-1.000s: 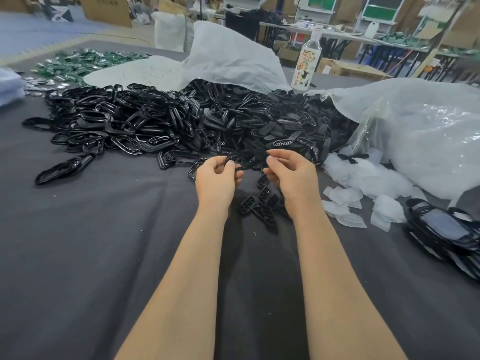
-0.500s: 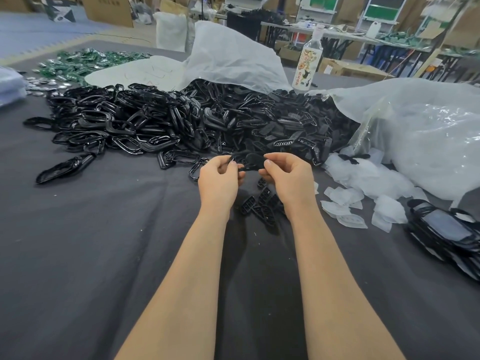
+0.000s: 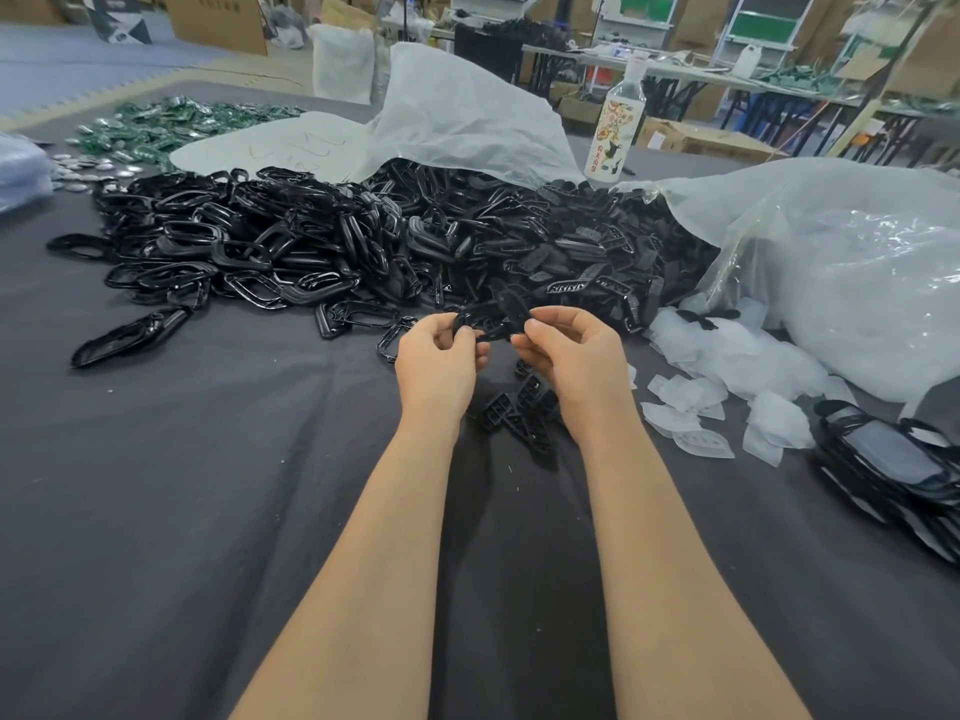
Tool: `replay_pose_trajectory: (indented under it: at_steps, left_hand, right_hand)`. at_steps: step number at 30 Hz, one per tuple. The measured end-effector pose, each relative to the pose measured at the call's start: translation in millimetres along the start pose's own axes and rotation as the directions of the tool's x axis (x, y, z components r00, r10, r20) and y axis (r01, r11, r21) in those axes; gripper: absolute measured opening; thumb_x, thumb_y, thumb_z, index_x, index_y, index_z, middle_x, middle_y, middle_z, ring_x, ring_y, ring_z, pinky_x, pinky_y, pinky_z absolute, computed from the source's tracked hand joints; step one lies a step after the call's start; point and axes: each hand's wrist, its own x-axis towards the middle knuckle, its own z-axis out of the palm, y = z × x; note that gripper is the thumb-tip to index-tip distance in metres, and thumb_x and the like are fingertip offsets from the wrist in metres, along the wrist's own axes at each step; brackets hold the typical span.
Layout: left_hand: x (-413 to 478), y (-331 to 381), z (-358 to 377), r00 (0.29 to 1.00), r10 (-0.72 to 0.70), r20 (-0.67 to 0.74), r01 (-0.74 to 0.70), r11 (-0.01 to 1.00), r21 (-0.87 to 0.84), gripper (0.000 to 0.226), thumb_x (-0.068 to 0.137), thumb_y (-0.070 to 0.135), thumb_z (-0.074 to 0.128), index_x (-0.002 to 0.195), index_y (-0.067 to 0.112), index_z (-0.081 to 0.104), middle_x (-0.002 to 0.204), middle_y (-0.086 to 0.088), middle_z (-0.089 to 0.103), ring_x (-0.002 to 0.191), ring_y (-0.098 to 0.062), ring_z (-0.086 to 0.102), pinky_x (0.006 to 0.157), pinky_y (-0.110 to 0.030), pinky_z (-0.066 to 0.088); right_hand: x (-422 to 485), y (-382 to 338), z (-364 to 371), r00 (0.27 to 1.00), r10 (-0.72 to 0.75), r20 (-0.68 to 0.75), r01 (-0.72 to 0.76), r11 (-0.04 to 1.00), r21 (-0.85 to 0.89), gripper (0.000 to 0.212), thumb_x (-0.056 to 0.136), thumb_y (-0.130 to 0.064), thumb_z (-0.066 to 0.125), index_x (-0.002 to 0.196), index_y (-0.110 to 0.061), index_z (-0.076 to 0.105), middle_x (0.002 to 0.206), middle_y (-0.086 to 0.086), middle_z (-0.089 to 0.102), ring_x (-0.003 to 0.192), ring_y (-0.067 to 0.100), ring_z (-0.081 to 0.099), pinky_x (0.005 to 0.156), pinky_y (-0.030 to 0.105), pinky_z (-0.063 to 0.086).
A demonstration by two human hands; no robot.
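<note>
Both busy here. My left grip [image 3: 439, 366] and right grip [image 3: 576, 356] are each pinching an end of a small black plastic part [image 3: 501, 314], fingers curled round it. Honestly can't tell if it's one piece or two pressed together. It's held up off the table [image 3: 156, 485], right at the near edge of the big pile of black parts [image 3: 337, 252]. Between my wrists a little cluster of black inserts [image 3: 524, 413] lies on the cloth. Off to my right are scraps of white film [image 3: 696, 397], a clear bag [image 3: 857, 262] and a stack of bagged pieces [image 3: 893, 459]. A bottle [image 3: 615, 127] stands upright behind the pile.
</note>
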Motion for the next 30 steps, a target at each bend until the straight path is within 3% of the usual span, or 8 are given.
replay_pose_trajectory:
  at_steps: [5,8,18,23,30]
  left_hand:
    - [-0.2,1.0,-0.2,1.0,-0.002,0.011,0.002,1.0,0.001,0.022,0.097,0.003,0.05,0.116,0.012,0.054,0.084,0.001,0.063,0.067,-0.005,0.063,0.067,-0.017,0.055]
    - [-0.7,1.5,0.5,1.0,-0.001,0.018,0.001,1.0,0.006,0.017,0.097,0.004,0.05,0.109,0.015,0.055,0.082,0.002,0.064,0.066,-0.004,0.064,0.067,-0.018,0.056]
    - [-0.4,1.3,0.4,1.0,-0.014,0.015,0.013,1.0,0.006,0.019,0.097,0.005,0.049,0.113,0.012,0.056,0.086,-0.001,0.063,0.065,-0.003,0.064,0.064,-0.015,0.056]
    - [-0.6,1.5,-0.1,1.0,-0.014,0.023,0.014,1.0,0.019,0.026,0.098,0.005,0.049,0.123,0.005,0.055,0.092,-0.005,0.064,0.068,-0.006,0.063,0.067,-0.017,0.056]
    - [-1.3,1.5,-0.2,1.0,-0.012,0.018,0.011,1.0,0.023,0.022,0.098,0.005,0.049,0.118,0.009,0.056,0.085,0.0,0.063,0.067,-0.005,0.064,0.07,-0.019,0.056]
  right_hand:
    - [0.1,2.7,-0.2,0.993,-0.112,-0.018,0.105,0.967,-0.231,0.023,0.089,-0.002,0.059,0.08,-0.021,0.067,0.07,-0.005,0.068,0.064,0.002,0.067,0.073,0.025,0.057]
    - [0.3,3.0,0.3,0.99,-0.141,-0.028,0.129,0.954,-0.27,0.024,0.089,-0.003,0.059,0.079,-0.024,0.066,0.07,-0.006,0.068,0.063,0.001,0.066,0.078,0.031,0.057]
    - [-1.7,-3.3,1.2,0.998,0.043,0.034,-0.046,0.994,0.101,0.021,0.09,0.006,0.054,0.099,-0.011,0.063,0.078,0.006,0.065,0.067,0.008,0.069,0.065,0.018,0.055]
    - [-2.7,-6.3,2.4,0.996,0.087,0.03,-0.091,0.985,0.147,0.014,0.09,0.005,0.056,0.091,-0.008,0.063,0.078,0.007,0.065,0.063,0.007,0.068,0.063,0.018,0.056]
    - [-2.3,-6.1,1.7,0.992,0.123,0.034,-0.127,0.966,0.226,0.016,0.092,0.005,0.054,0.091,-0.009,0.064,0.076,0.005,0.067,0.065,0.009,0.07,0.064,0.019,0.057]
